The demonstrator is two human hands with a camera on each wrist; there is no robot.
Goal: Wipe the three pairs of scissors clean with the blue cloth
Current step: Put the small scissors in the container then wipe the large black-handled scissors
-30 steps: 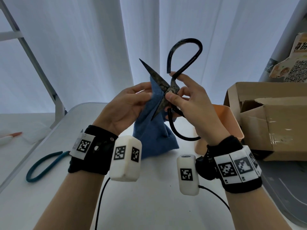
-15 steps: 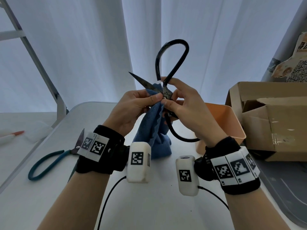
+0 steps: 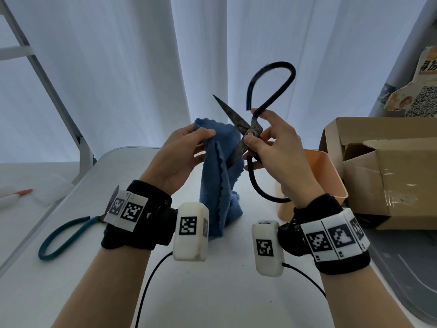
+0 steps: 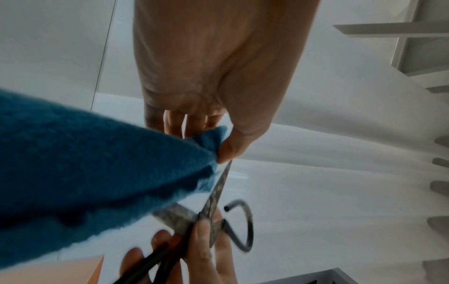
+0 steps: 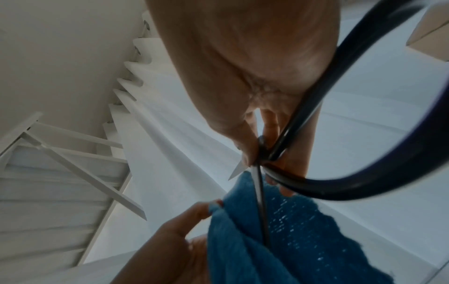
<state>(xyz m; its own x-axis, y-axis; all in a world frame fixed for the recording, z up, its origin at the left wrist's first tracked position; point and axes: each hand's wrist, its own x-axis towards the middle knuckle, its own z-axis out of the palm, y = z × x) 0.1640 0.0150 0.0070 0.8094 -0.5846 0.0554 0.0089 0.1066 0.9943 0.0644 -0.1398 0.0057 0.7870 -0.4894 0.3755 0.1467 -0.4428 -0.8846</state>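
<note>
I hold a pair of black scissors (image 3: 254, 131) with big loop handles up in front of me, blades spread. My right hand (image 3: 256, 136) pinches them at the pivot. One blade points up and left; the other slants down against the blue cloth (image 3: 220, 176). My left hand (image 3: 203, 143) grips the cloth's top edge, a little left of the blades, and the cloth hangs down to the table. The left wrist view shows the thumb (image 4: 230, 149) pinching the cloth (image 4: 97, 173) beside a blade (image 4: 218, 184). Teal-handled scissors (image 3: 63, 235) lie on the table at the left.
An orange bin (image 3: 328, 176) stands on the white table (image 3: 224, 292) behind my right hand. An open cardboard box (image 3: 390, 176) sits to the right of it. A white ladder frame (image 3: 47, 86) and curtains stand behind the table.
My left hand has slid with the cloth from the pivot out to the left. The scissors have tipped so that the top loop leans right.
</note>
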